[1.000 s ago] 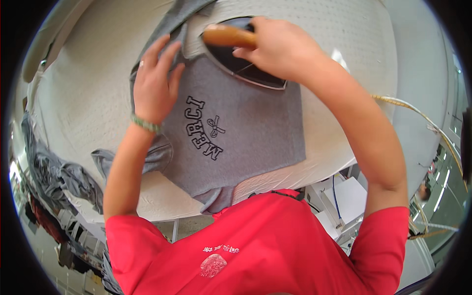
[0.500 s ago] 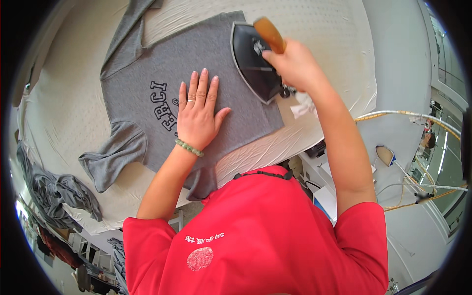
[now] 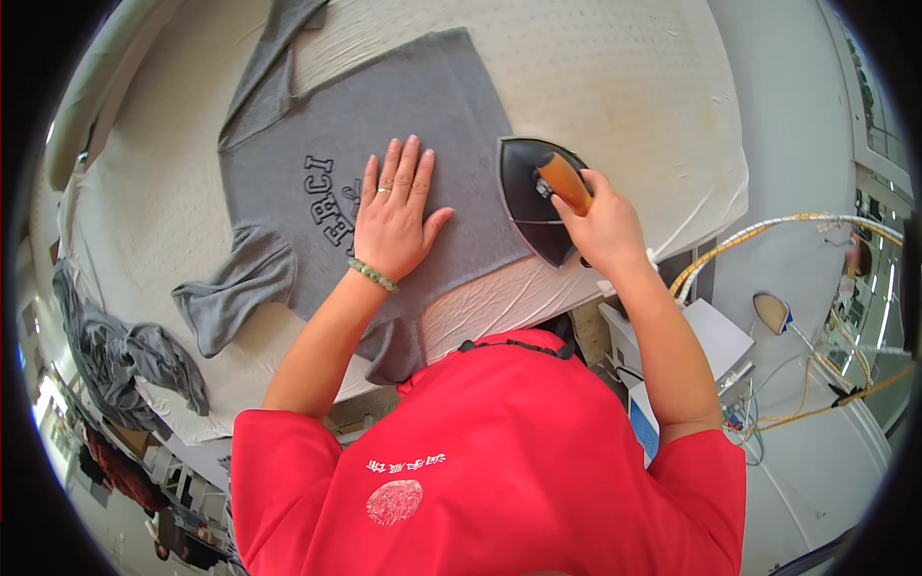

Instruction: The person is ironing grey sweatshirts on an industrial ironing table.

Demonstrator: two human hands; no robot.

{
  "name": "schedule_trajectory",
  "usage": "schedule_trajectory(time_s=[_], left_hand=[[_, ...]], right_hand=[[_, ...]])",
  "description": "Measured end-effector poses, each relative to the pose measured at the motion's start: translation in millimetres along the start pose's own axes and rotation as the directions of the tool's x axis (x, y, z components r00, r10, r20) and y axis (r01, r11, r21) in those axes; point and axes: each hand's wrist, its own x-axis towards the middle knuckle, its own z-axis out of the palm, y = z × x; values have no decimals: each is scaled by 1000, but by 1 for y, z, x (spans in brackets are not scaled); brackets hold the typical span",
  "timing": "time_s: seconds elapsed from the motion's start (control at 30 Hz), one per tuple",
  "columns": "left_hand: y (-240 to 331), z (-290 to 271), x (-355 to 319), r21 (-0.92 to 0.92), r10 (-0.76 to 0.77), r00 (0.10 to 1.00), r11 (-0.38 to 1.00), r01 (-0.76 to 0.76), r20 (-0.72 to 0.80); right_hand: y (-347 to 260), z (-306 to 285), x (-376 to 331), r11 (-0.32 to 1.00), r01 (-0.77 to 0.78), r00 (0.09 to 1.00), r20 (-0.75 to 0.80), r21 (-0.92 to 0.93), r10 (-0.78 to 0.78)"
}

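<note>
Pressing flat, open-palmed, the left hand (image 3: pixel 396 219) pins a grey T-shirt (image 3: pixel 327 182) while the right hand (image 3: pixel 600 226) grips the iron (image 3: pixel 536 197) just beside it, on the shirt's edge.

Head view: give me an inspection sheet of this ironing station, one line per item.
Surface: padded white ironing table, cover wrinkled at the near edge.
Job's things: grey T-shirt spread flat, dark lettering; iron on its right edge.
Clutter: heap of grey garments at the table's left end.
Hands: left hand flat on the shirt; right hand closed on the iron's wooden handle.
Cables: yellowish hose arcing at right.
Surroundings: white box below the table.
</note>
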Motion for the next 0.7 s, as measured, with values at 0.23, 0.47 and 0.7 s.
schedule_trajectory(time_s=[0.23, 0.47, 0.7], left_hand=[[-90, -41, 10, 128, 106, 994, 986, -106, 11], [-192, -104, 90, 123, 126, 989, 983, -136, 82], [-189, -119, 134, 74, 24, 915, 996, -59, 404]], right_hand=[[-13, -11, 10, 980, 42, 996, 69, 194, -57], [-137, 31, -5, 796, 567, 814, 295, -211, -501], [-180, 75, -1, 545, 827, 550, 403, -141, -731]])
